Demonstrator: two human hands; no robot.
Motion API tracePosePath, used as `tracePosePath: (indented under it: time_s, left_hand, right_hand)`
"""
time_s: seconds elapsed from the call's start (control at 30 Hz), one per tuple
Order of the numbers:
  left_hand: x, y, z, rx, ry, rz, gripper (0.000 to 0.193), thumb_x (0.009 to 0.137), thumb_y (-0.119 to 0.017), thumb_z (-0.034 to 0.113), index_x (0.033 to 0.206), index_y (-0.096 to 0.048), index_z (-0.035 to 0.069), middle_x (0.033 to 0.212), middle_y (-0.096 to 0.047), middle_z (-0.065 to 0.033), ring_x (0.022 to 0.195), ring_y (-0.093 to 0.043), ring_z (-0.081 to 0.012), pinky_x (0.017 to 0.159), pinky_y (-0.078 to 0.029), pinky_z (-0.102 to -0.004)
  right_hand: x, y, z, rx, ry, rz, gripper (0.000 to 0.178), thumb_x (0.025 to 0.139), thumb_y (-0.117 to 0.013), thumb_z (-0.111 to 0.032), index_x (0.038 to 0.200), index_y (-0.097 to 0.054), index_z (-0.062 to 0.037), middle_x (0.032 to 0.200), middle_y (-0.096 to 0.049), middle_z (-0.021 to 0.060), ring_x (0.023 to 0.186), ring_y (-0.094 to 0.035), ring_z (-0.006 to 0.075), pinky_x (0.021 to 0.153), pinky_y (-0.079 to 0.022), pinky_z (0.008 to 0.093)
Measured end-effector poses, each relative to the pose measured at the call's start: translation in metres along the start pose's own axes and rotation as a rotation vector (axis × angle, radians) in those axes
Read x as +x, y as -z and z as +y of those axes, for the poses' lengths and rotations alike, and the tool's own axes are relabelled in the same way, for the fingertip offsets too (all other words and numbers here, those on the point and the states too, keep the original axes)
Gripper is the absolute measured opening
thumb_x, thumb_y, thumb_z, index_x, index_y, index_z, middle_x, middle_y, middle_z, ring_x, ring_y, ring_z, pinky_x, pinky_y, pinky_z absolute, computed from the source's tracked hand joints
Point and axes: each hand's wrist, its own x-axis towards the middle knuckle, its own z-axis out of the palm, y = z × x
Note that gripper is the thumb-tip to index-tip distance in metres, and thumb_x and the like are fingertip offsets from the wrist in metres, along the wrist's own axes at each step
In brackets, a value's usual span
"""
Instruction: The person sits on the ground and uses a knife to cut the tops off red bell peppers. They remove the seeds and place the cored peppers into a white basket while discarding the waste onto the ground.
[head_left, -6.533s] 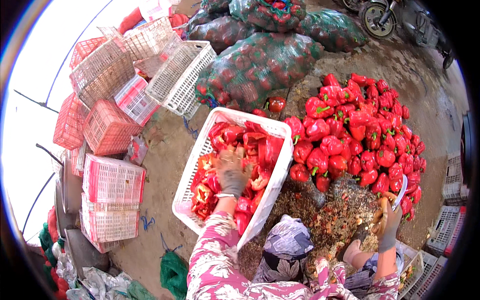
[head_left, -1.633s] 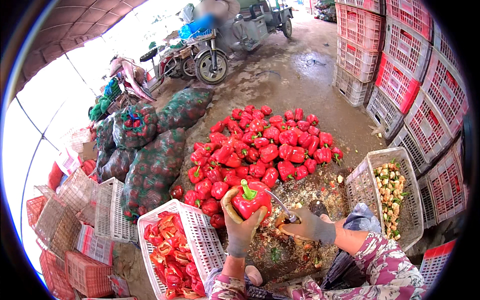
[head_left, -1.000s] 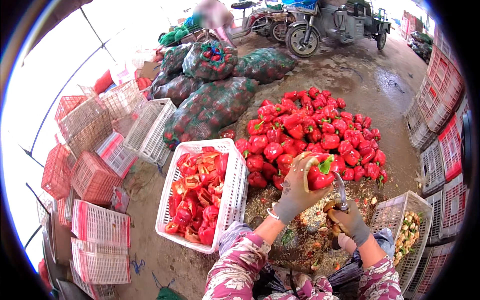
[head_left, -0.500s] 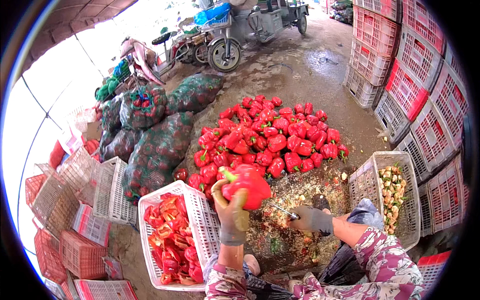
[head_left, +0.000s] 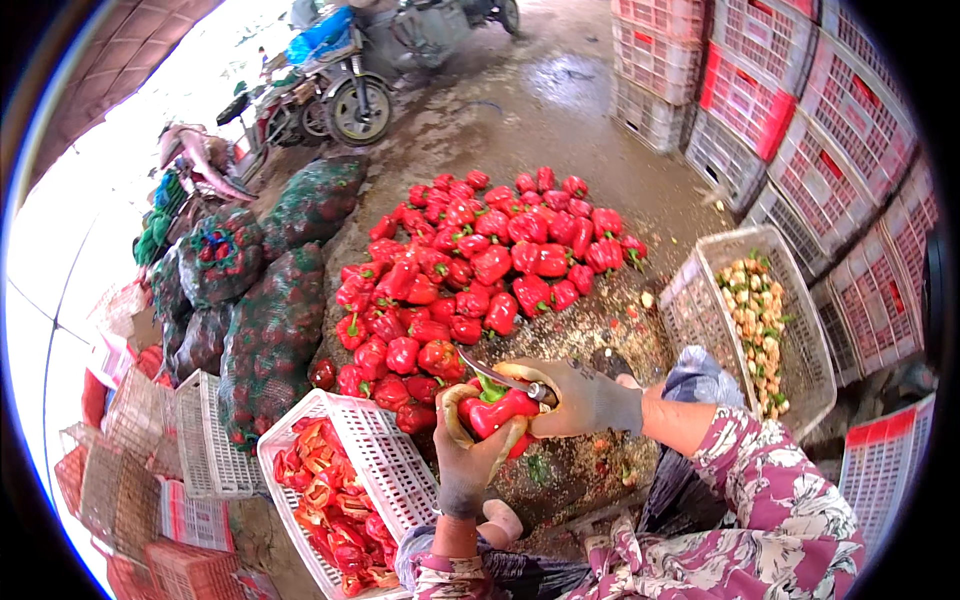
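Observation:
My left hand (head_left: 468, 452), in a grey work glove with yellowed fingers, is closed round a red bell pepper (head_left: 488, 412) with its green stem turned up. Against the pepper's right side rests my gloved right hand (head_left: 590, 398), its fingers wrapped round the dark handle of a knife. The thin curved knife blade (head_left: 487, 369) passes over the stem end; whether it cuts into the flesh I cannot tell. Just left of my hands stands a white plastic crate (head_left: 385, 470) of cut red pepper pieces (head_left: 335, 500). Whole red bell peppers (head_left: 490, 264) lie heaped on the ground beyond.
At the right a pale crate (head_left: 690, 290) holds pepper cores (head_left: 757, 330). Tall stacks of crates (head_left: 790, 130) line the right side. Filled net sacks (head_left: 270, 335) and more crates (head_left: 125, 500) stand at the left. Behind them is a parked motor tricycle (head_left: 360, 108). Seeds litter the wet floor.
The pepper has come down and tilted in my left hand. My right hand has brought the knife up to its stem end. The whole view has swung right, so the surroundings sit further left.

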Motion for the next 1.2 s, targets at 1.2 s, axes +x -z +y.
tracePosePath:
  time_s: [1.2]
  left_hand:
    - [-0.007,0.013,0.02,-0.505,0.192,0.263,0.039,0.099,-0.054,0.034,0.119,-0.055,0.001,0.104,-0.062,-0.0095,0.098,-0.062,-0.017,0.087,-0.053,-0.034]
  right_hand:
    - [0.014,-0.015,-0.023,0.077,-0.065,0.256,0.037,0.075,-0.067,-0.006,0.112,-0.065,-0.0013,0.102,-0.066,0.0079,0.091,-0.061,0.0093,0.082,-0.052,0.0269]
